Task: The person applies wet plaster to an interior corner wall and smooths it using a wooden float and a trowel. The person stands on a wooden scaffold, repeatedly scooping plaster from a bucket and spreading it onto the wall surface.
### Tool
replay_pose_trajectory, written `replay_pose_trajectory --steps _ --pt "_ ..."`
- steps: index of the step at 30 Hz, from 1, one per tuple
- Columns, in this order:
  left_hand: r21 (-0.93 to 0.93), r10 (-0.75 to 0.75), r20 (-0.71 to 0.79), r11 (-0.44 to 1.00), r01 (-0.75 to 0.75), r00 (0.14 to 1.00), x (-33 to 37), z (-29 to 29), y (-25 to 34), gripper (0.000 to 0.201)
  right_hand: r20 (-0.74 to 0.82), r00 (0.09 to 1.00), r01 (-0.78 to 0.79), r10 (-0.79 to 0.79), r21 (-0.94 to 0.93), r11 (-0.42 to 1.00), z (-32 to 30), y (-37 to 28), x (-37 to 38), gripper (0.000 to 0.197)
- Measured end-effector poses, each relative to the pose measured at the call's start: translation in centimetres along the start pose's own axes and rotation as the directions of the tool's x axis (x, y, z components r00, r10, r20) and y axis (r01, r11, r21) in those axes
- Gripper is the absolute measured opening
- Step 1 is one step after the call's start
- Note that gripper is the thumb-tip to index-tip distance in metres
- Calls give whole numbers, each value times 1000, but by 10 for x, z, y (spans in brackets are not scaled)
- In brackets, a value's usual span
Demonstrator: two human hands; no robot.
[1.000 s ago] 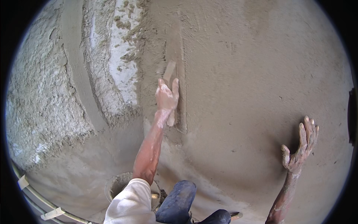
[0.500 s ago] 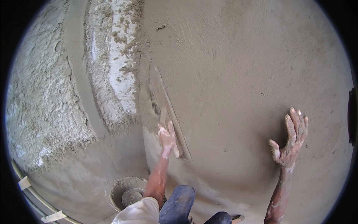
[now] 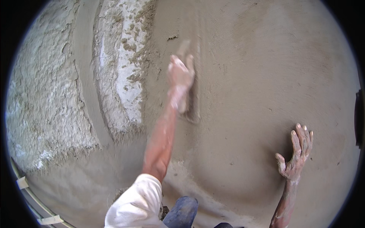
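My left hand point(image 3: 181, 76) is wrapped round the handle of a long, mortar-coated plastering float point(image 3: 194, 108). The float lies roughly upright in the picture against smooth, wet grey-brown mortar point(image 3: 243, 87), and motion blurs its upper end. Off to the right, my right hand point(image 3: 295, 154) holds nothing. Its fingers are stretched out with the thumb apart, and wet mortar smears the skin. It is close to the mortar surface; whether the palm touches it cannot be told.
Left of the float run a bare white strip point(image 3: 129, 83), a smooth mortar band point(image 3: 86, 64) and rough mortar point(image 3: 45, 98). A small gouge point(image 3: 173, 37) marks the surface near the float. Taped hoses or cables point(image 3: 38, 205) curve at lower left. My knee point(image 3: 181, 211) shows below.
My left hand has pushed the float upward and slightly right across the mortar. My sleeve now covers most of the bucket seen before. The right hand sits slightly lower in the picture, still spread.
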State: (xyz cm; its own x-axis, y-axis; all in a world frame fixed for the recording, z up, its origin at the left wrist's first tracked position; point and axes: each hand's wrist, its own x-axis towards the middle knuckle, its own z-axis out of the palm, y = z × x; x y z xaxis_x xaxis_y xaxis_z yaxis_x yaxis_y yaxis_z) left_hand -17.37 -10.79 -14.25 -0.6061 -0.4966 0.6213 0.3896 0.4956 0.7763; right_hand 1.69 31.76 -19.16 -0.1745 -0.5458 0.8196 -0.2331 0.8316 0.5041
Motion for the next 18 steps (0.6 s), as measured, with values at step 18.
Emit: replay_pose_trajectory --steps 18 --pt "111 -445 -187 876 469 876 -174 49 -247 97 -57 997 45 -42 50 998 13 2 0 81"
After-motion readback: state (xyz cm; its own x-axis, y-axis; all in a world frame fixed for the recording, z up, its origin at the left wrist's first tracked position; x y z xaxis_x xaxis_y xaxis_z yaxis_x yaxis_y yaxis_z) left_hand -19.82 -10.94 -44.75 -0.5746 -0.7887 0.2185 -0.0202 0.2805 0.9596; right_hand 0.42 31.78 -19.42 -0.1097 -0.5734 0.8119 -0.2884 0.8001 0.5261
